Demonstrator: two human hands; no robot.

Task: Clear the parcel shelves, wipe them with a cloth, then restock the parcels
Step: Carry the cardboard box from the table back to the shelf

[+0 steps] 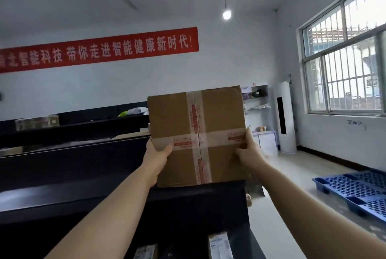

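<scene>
Cardboard parcel, sealed with crossed printed tape, is held upright at arm's length over the top board of the dark shelf unit. Its lower edge meets the board's line; I cannot tell whether it touches.

Far left: long dark shelf rows, with small boxes on the rear one.

Left hand: thumb on the front face at the horizontal tape, fingers hidden behind the left edge, so it grips the parcel.

Right hand: clasps the right edge at about the same height, fingers wrapped out of sight.

Lower, right of centre: small labelled parcels lie on a lower level.

Far right: blue plastic pallet on the floor.

Judgement: the step is either lifting this parcel off the top or seating it there; one frame does not settle which. To do it well:
- Keep both grips level at the tape line.
- Keep the face vertical.
- Carry the base fully clear of the board's edge before lowering.
- Avoid tipping it forward onto the small parcels beneath.
</scene>
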